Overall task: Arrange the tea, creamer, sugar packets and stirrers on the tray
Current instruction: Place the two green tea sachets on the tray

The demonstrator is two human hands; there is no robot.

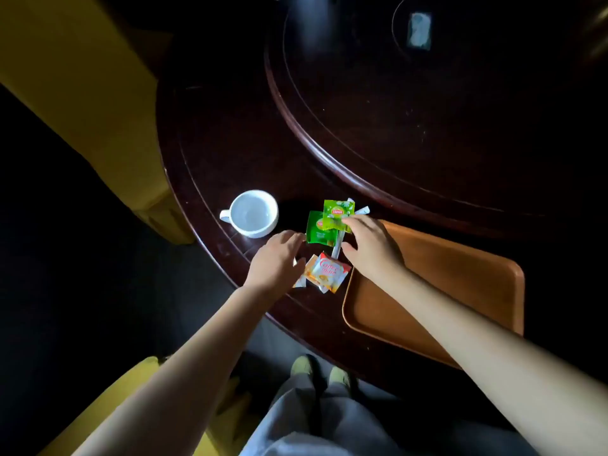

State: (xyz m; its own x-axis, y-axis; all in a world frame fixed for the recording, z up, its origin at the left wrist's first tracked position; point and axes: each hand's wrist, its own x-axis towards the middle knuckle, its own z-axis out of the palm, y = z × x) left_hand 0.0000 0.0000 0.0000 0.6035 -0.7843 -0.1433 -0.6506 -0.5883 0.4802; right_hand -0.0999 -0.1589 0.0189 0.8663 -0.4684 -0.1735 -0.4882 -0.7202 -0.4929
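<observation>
Dim room, dark round table (pixel 230 153), yellow chairs (pixel 82 93).

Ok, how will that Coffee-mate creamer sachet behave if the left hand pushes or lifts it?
The Coffee-mate creamer sachet looks thin and crinkled, so probably light and floppy. It overlaps other packets, so a push from the left hand would likely slide on the polished table, dragging them along.

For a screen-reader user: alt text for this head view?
Both hands reach for packets on a dark round table: right hand touches green tea packets, left hand nears creamer packets. The wooden tray holds nothing.
</observation>
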